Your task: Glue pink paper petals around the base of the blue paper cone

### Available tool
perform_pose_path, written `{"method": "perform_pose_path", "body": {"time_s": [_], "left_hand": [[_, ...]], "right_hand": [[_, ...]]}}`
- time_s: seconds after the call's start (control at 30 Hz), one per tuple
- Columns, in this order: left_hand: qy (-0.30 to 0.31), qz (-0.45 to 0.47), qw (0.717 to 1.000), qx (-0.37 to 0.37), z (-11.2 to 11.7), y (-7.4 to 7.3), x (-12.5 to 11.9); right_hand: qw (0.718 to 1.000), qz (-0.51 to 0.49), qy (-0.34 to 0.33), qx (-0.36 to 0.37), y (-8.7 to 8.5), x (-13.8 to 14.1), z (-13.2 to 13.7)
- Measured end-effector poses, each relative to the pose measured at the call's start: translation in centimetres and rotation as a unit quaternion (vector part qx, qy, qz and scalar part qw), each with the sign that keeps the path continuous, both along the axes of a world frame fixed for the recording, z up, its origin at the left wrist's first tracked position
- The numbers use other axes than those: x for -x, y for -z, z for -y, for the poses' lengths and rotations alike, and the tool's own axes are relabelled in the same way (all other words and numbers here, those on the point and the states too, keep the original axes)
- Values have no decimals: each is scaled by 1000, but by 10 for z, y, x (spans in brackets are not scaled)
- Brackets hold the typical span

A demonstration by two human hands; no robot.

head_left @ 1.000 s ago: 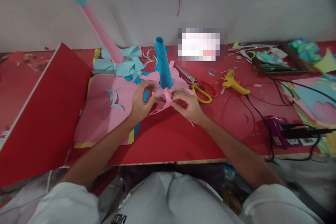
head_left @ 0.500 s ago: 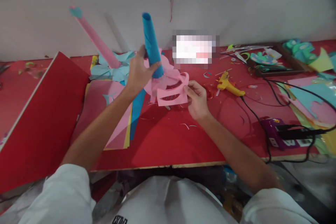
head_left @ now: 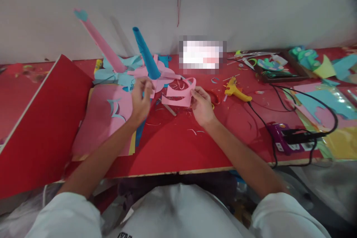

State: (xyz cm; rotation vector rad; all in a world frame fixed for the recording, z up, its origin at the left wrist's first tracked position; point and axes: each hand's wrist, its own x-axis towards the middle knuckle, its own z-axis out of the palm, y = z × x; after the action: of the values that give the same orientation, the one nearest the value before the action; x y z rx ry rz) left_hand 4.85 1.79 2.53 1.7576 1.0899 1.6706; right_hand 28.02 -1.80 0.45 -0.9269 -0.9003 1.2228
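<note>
My right hand (head_left: 202, 105) pinches a pink paper piece with curved cut-outs (head_left: 178, 96) just above the red table (head_left: 178, 145). My left hand (head_left: 141, 96) hovers to its left, blurred by motion, with fingers loosely curled and nothing visible in them. Behind my left hand a blue paper roll (head_left: 145, 54) leans on a heap of pink and light blue scraps. A pink paper roll (head_left: 102, 42) leans against the wall further left.
Pink sheets (head_left: 104, 119) lie at left beside a tilted red board (head_left: 41, 122). Scissors (head_left: 214, 98) sit behind my right hand. A yellow glue gun (head_left: 235, 91), black cables and a purple power strip (head_left: 290, 143) are at right, with paper cut-outs (head_left: 304, 59) beyond.
My left hand lifted the blue roll, set it down leaning on the scraps further back and let go. My right hand drew the pink cut-out piece out flat.
</note>
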Motion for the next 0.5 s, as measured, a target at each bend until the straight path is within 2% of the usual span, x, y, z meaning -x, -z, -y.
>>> {"method": "perform_pose_path", "body": {"time_s": [0.07, 0.13, 0.3, 0.5], "left_hand": [[77, -40, 993, 84, 25, 9, -9], [73, -39, 990, 110, 35, 16, -13], [67, -8, 992, 104, 29, 21, -7], [44, 50, 995, 80, 16, 23, 11]], "right_hand": [[1000, -18, 8, 12, 0, 1, 0], [1000, -11, 2, 13, 1, 2, 0], [997, 71, -26, -16, 4, -1, -1], [998, 58, 20, -29, 9, -11, -7]]}}
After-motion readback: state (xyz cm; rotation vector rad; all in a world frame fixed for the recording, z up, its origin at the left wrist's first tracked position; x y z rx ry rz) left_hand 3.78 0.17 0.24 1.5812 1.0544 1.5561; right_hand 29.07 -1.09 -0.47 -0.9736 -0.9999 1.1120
